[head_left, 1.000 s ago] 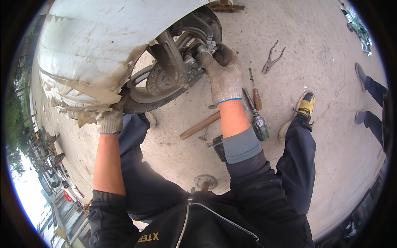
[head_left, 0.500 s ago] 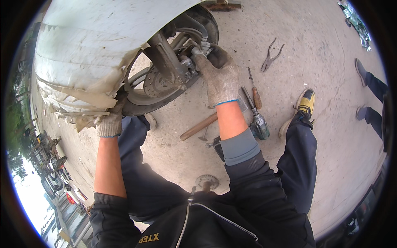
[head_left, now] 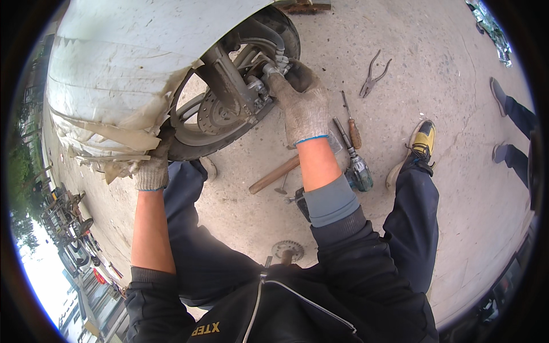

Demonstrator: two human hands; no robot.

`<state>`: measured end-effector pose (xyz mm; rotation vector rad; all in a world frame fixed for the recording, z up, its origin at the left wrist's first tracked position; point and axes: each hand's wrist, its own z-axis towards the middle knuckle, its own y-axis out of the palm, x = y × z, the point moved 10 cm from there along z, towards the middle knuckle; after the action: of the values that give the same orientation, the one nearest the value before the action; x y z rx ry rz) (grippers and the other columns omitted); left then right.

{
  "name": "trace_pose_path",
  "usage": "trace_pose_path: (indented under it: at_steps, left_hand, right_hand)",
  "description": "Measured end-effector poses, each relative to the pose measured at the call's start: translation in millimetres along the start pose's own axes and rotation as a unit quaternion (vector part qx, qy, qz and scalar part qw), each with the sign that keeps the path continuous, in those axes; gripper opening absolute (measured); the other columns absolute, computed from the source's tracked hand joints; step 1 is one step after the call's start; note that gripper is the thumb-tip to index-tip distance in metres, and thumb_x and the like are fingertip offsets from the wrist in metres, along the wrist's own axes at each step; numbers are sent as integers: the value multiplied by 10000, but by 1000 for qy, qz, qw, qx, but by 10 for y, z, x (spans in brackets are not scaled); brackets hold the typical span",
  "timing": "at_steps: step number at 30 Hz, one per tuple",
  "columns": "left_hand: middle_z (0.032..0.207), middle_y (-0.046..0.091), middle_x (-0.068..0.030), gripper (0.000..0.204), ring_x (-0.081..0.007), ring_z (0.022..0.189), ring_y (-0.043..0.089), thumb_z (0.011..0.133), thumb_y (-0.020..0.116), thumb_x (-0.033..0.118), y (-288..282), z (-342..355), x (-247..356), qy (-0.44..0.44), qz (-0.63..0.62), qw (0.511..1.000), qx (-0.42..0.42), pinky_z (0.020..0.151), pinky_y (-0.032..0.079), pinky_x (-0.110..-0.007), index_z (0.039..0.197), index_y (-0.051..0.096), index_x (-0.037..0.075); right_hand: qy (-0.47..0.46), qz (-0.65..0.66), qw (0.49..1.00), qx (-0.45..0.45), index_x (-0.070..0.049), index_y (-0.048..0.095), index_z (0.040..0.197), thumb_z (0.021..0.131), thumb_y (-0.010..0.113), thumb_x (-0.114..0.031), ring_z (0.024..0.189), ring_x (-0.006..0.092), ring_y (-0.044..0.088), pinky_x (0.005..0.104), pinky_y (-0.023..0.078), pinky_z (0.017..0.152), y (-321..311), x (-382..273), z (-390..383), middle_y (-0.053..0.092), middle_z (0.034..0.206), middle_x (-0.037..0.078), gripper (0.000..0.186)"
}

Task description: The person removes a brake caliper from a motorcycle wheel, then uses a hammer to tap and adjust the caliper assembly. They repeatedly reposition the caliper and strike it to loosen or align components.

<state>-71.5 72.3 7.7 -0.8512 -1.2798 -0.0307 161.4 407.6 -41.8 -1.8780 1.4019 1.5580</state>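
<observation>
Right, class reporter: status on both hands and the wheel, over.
Left hand gripping the torn white fender. Right hand on the wheel hub. Tools on the concrete, screwdriver nearest; nothing blocking.

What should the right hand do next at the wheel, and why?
Probably keep working the fitting at the hub by hand: the gloved right hand is already closed on it beside the brake disc, the left hand grips the tyre, and the tools lie unused.
</observation>
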Motion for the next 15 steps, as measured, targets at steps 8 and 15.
trace_pose_path:
  at_steps: [8, 15]
  left_hand:
    - [1416, 673, -108, 632, -245, 1280, 621, 903, 843, 206, 66, 43, -113, -18, -29, 998, -44, 1131, 492, -394, 1478, 637, 42]
    - [1385, 698, -102, 611, -262, 1270, 631, 901, 863, 243, 8, -57, 44, 15, 114, 993, -15, 1128, 491, -413, 1454, 675, 67]
  right_hand:
    - [6, -27, 1000, 15, 137, 638, 1358, 929, 832, -108, 1062, 197, 738, 316, 604, 897, -18, 40, 22, 775, 1197, 196, 531]
    - [-2, 16, 1000, -7, 147, 622, 1371, 929, 829, -99, 1078, 208, 735, 327, 600, 926, 32, 20, -3, 769, 1218, 212, 546]
